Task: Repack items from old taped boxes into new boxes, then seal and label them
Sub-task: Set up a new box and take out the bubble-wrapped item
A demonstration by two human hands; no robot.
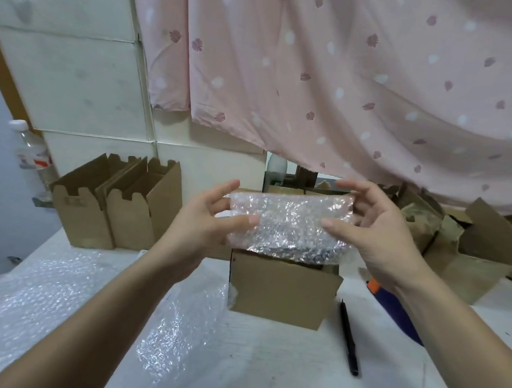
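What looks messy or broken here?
The brown boxes at the back right look torn and crumpled, flaps sticking out every way, unlike the neat boxes on the left. Loose bubble wrap sprawls over the table. The wrapped bundle pinched between the left hand and right hand looks fine.

The bubble-wrapped bundle, clear and crinkled, is oriented horizontally directly above the brown cardboard box, which stands upright with its top open.

2 forearms extend forward, left hand and right hand seemingly pinching a bubble-wrapped bundle.
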